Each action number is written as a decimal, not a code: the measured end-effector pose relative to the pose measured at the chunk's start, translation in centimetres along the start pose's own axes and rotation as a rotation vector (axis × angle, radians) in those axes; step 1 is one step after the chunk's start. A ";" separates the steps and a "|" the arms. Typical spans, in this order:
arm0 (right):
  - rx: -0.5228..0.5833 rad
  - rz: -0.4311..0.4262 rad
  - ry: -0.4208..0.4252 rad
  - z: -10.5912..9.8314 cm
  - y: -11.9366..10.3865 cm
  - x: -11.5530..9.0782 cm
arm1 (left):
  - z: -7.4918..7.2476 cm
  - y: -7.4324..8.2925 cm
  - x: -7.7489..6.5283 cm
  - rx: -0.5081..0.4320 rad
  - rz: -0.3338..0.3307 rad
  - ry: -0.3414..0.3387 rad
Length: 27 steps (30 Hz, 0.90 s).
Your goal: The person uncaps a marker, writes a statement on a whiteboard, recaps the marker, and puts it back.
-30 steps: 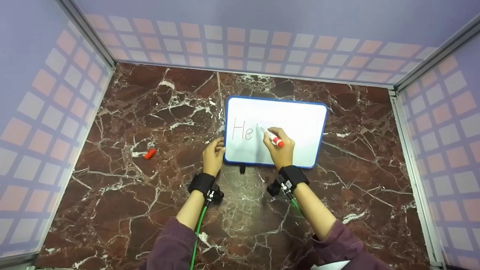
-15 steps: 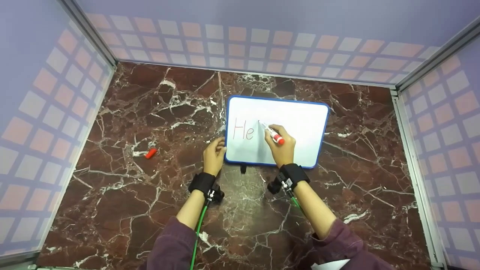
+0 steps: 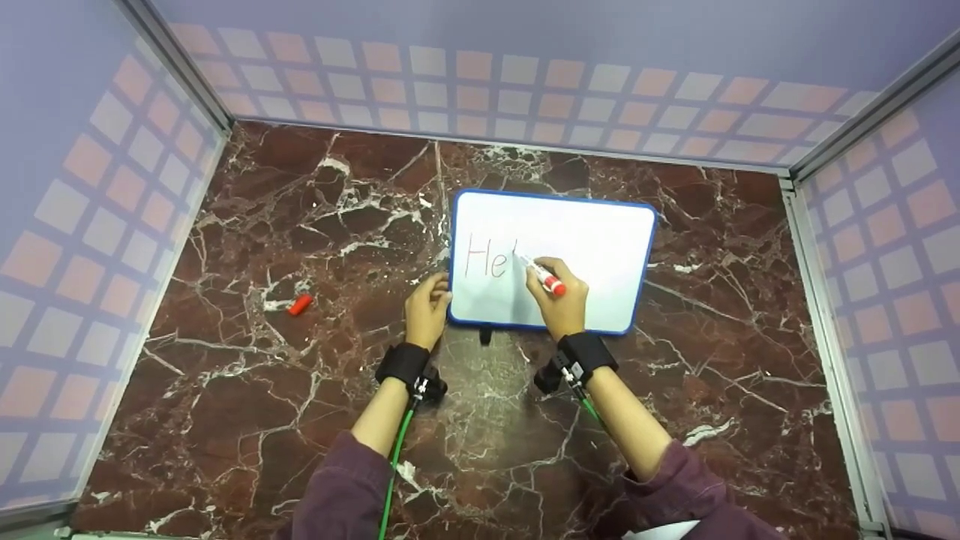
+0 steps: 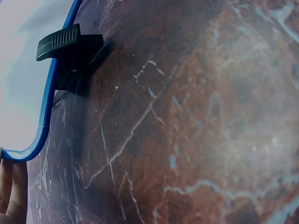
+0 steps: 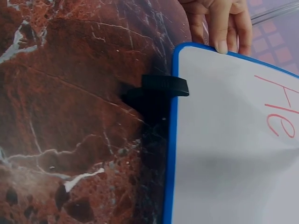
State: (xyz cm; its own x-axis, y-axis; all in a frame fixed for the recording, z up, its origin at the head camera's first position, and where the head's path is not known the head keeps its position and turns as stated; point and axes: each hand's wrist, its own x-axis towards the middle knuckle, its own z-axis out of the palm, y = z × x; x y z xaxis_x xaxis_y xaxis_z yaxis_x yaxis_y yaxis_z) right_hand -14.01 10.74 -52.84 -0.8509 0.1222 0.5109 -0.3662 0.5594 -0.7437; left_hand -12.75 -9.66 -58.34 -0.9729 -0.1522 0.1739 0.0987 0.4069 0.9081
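Right hand [image 3: 564, 304] pinches a red-and-white cylindrical marker [image 3: 541, 274], tip over a blue-rimmed rectangular whiteboard [image 3: 600, 240] on a red-brown marbled tabletop [image 3: 262, 390]. Left hand [image 3: 425, 315], fingers relaxed, touches the whiteboard's left edge.

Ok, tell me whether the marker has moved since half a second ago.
Yes: against the letters "He" on the whiteboard, the marker in the right hand has moved slightly nearer the board's lower edge.
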 end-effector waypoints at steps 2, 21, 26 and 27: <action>0.001 -0.003 -0.005 0.0 0.0 -0.2 | 0.0 0.0 0.0 -0.001 0.000 -0.002; -0.027 -0.057 -0.071 0.1 0.7 -2.2 | -0.1 0.3 0.2 -0.005 -0.013 -0.012; -0.034 -0.060 -0.075 0.1 0.7 -2.4 | -0.1 0.3 0.1 -0.011 -0.016 -0.007; -0.033 -0.062 -0.074 0.1 0.7 -2.5 | -0.1 0.2 0.1 -0.010 -0.016 -0.006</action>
State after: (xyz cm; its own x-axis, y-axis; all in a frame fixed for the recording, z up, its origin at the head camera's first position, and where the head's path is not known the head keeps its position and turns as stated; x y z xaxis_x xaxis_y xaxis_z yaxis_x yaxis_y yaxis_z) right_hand -12.22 10.76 -54.68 -0.8530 0.0266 0.5212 -0.4071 0.5910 -0.6964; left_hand -12.78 -9.63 -58.09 -0.9756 -0.1531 0.1572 0.0854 0.3951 0.9146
